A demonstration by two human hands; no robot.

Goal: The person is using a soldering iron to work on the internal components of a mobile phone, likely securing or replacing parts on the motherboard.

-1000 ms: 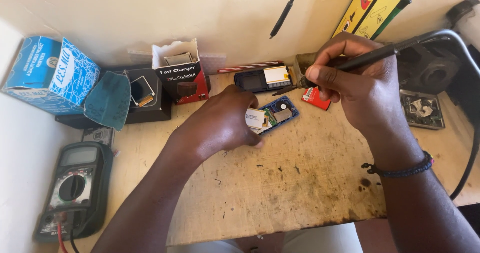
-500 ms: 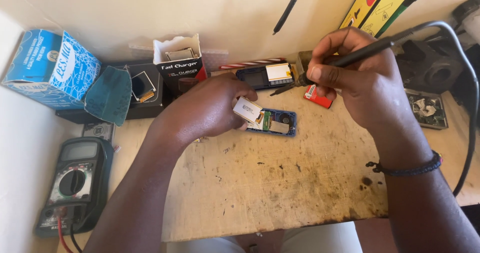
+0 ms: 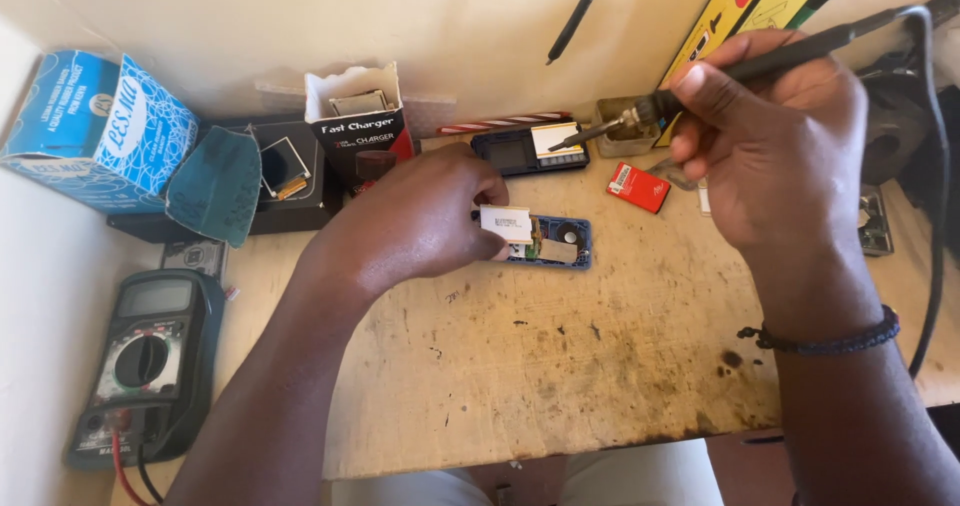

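Opened blue phone: a small blue handset shell with its back removed, laid flat on the worn wooden desk, a little behind the middle of the top, toward the back edge.
White module: a small white rectangular part is held over the left end of the blue shell, touching it or just above it; which cannot be told.
Left hand: the left hand is laid on the desk just left of the shell, fingers curled and pinched on the white part.
Right hand: the right hand is raised above the right back part of the desk, fingers closed around the handle of a black soldering iron.
Soldering iron: its metal tip is pointed left, over a dark flat phone with a pale screen lying near the back edge.
Red part: a small red rectangular battery lies between the blue shell and the right hand, apart from both.
Back edge: a black-and-red open cardboard box stands behind the left hand.
Back left corner: a blue-and-white cardboard box is set there.
Left edge: a dark digital multimeter with a round dial lies near the front.
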